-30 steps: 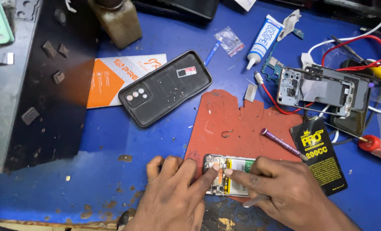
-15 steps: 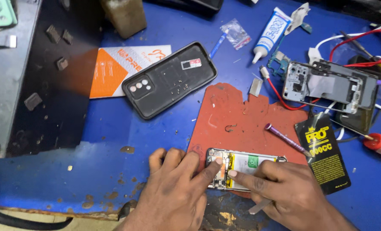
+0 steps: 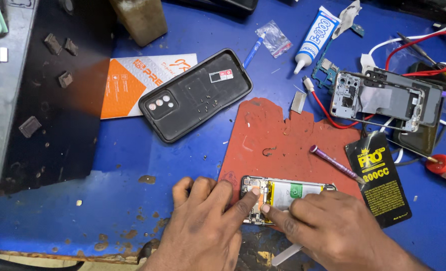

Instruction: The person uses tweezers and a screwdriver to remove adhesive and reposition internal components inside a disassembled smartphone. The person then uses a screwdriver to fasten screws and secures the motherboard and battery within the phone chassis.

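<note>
1. Our left hand [image 3: 203, 226] and right hand [image 3: 333, 228] press fingertips onto the opened phone [image 3: 283, 196] on the red mat [image 3: 283, 135]; we grip nothing.
2. Pressing too hard, we could bend its battery [image 3: 295, 193] or tear a connector.

Left hand [image 3: 205, 228] and right hand [image 3: 333, 231] low at near edge, palms down, index fingertips [image 3: 255, 191] almost meeting.

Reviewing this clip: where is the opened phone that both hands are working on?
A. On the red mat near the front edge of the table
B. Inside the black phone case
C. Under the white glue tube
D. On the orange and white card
A: the opened phone lies on the red mat, with the left hand and the right hand pressing fingertips on its left end.
</note>
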